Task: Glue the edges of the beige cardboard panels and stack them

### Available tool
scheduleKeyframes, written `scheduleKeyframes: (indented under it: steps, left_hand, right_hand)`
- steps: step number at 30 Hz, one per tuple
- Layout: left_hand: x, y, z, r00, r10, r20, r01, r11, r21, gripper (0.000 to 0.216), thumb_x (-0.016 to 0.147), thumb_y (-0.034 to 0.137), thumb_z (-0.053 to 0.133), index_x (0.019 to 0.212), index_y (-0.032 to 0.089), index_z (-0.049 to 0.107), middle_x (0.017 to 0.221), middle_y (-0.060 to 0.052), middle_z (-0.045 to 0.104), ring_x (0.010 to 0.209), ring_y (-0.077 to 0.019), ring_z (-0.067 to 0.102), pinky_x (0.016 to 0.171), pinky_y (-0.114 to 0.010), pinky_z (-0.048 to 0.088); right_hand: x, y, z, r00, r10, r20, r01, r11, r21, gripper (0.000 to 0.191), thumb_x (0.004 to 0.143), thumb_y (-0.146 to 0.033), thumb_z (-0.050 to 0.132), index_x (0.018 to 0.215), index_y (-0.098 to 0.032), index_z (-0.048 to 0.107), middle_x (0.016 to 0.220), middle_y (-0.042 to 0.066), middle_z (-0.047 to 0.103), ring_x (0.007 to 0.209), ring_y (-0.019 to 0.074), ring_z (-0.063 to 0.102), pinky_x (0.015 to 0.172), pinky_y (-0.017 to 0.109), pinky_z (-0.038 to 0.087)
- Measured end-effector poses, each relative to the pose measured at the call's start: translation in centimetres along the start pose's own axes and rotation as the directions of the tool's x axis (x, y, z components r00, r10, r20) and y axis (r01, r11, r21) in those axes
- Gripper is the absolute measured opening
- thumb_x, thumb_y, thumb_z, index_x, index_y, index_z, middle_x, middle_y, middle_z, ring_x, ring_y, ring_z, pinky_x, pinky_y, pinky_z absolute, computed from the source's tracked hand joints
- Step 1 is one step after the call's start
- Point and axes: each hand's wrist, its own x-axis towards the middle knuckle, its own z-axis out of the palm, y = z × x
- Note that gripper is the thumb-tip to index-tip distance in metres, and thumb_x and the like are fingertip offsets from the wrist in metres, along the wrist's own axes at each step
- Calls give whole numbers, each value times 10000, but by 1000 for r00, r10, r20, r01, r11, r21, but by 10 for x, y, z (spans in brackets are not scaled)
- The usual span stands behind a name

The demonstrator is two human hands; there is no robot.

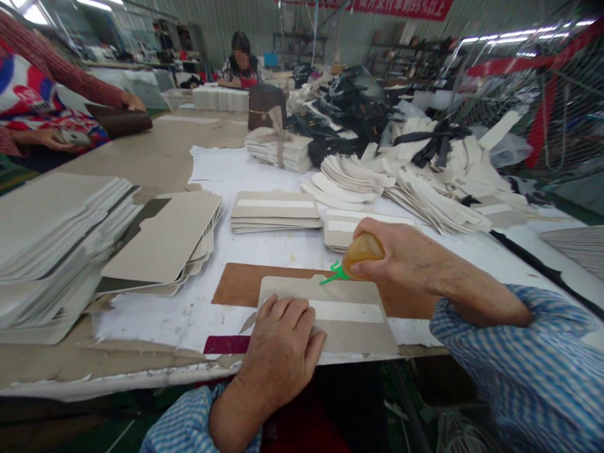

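Observation:
My left hand lies flat on the left part of a beige panel with a white strip across it. Fingers wrapped round it, my right hand grips a yellowish squeeze bottle with a green nozzle. The bottle is tilted, and the nozzle tip is at the panel's top edge; whether it touches I cannot tell. Beneath the panel is a brown strip. A dark red piece and a pointed grey blade-like thing lie beside my left hand.
Stacks of beige panels stand at left, with two smaller stacks behind the work. Curved cream pieces and black plastic bags are heaped at back right. A co-worker's hand holds a dark brown piece at far left.

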Motion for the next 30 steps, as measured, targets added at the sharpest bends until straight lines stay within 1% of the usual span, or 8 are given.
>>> scheduleKeyframes:
  steps: [3,8,14,18,23,26,30]
  left_hand:
    - [0,0,0,1000,0,-9,0,1000,0,173,952,245,655,1111,178,667,1169,-90,728,1100,-300,633,1079,-594,483]
    - [0,-1,1,1000,14,-25,-14,1000,10,169,945,240,658,1102,177,668,1154,-95,731,1095,-302,643,1060,-589,501]
    - [0,-2,1,999,22,-37,-21,1000,11,163,949,230,643,1099,170,668,1155,-100,731,1084,-308,647,1045,-602,509]
    - [0,-3,2,998,36,-52,-35,999,19,173,948,225,641,1111,168,664,1149,-106,733,1084,-311,650,1043,-599,512]
    - [0,-3,3,997,40,-60,-39,999,24,167,951,228,639,1107,171,659,1151,-106,731,1089,-313,647,1043,-603,512]
    - [0,-3,3,997,45,-63,-43,999,23,171,950,223,638,1110,166,659,1146,-106,729,1083,-312,645,1038,-606,514]
    - [0,-3,3,998,39,-59,-38,999,16,167,954,226,637,1107,164,662,1143,-104,728,1086,-312,642,1041,-601,512]
  right_hand:
    - [-6,7,-2,999,37,-4,-36,999,19,257,812,-441,705,958,-245,629,845,19,713,715,216,604,600,318,357]
    - [-18,21,-6,992,123,1,-122,991,62,261,802,-459,690,941,-249,618,784,10,698,690,219,607,584,322,363]
    - [-32,41,-10,975,221,20,-222,972,82,316,767,-510,670,933,-251,595,756,13,681,693,236,618,594,337,388]
    - [-44,55,-11,961,275,24,-276,951,137,350,764,-541,679,945,-250,605,755,14,688,696,239,627,605,343,423]
    - [-60,76,-8,950,311,-18,-303,934,191,364,780,-563,705,957,-255,626,728,3,676,666,232,610,578,336,423]
    - [-67,85,-5,945,325,-39,-309,925,222,352,774,-546,724,963,-262,633,737,15,688,671,253,618,573,360,447]
    - [-73,93,-4,942,332,-59,-307,916,257,292,783,-489,725,961,-273,645,762,39,703,700,286,637,603,408,477]
